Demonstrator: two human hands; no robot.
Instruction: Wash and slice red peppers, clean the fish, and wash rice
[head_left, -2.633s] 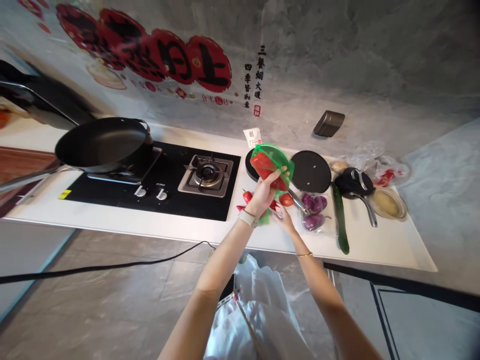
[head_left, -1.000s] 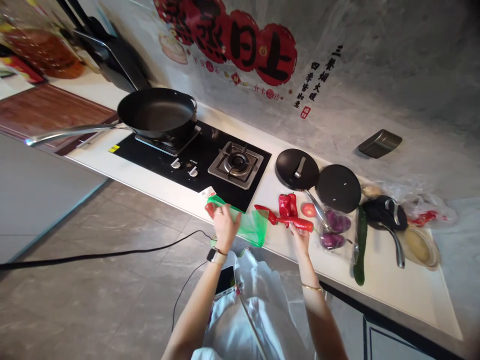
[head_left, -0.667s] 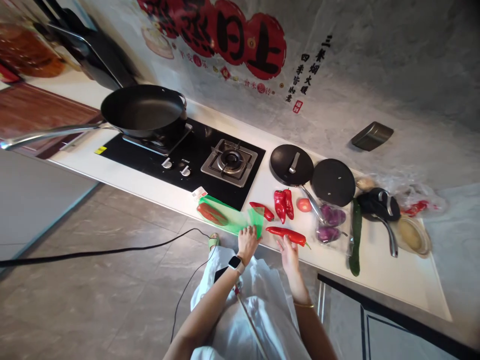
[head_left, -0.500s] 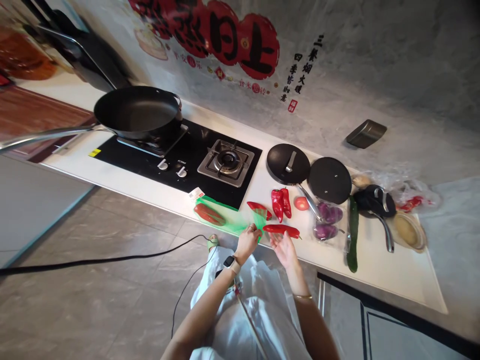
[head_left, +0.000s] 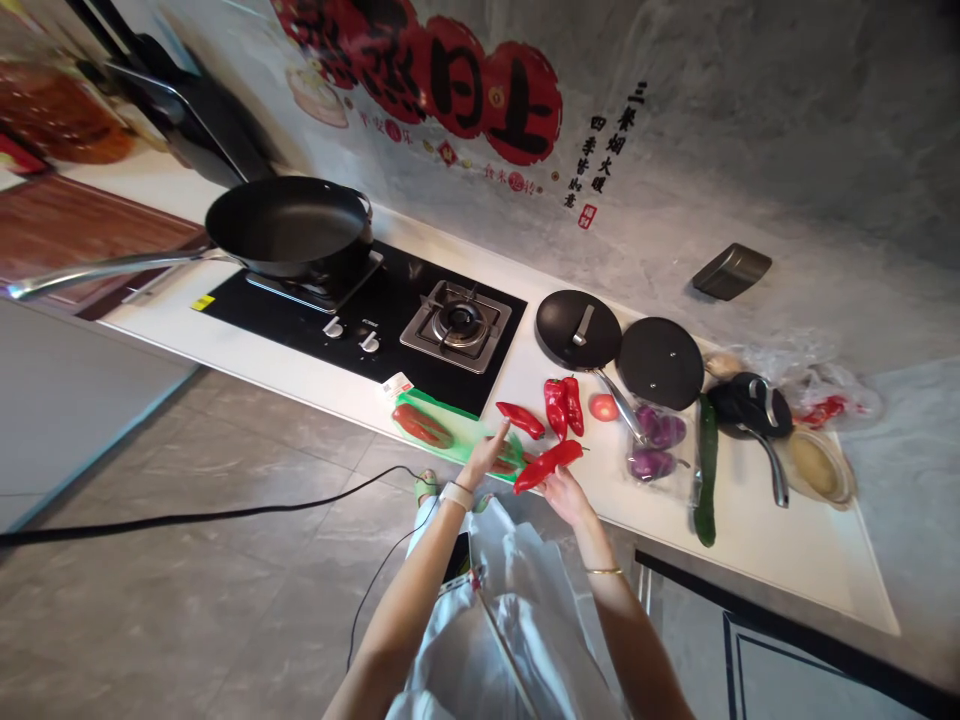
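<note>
A green see-through bag (head_left: 457, 437) with a white label lies along the counter's front edge, with a long reddish pepper (head_left: 421, 426) showing inside it. My left hand (head_left: 484, 460) is on the bag near its right end, one digit stretched out and the other fingers partly hidden against the bag. A long red pepper (head_left: 549, 466) is in my right hand (head_left: 566, 495), slanted, its lower left tip by the bag's right end. Just beyond lie a single red pepper (head_left: 521, 418) and two more red peppers (head_left: 556, 408) side by side.
A tomato (head_left: 603, 407), bagged purple eggplants (head_left: 651, 465) and a cucumber (head_left: 705, 470) lie to the right. Behind them are a lidded black pan (head_left: 577, 325), a round black lid (head_left: 660, 362) and a small pot (head_left: 750, 402). A large wok (head_left: 289, 225) stands on the hob's left side.
The red pepper under my right hand has turned from lying level to a slant, its left tip now lower. My left hand has shifted slightly left and up along the green bag.
</note>
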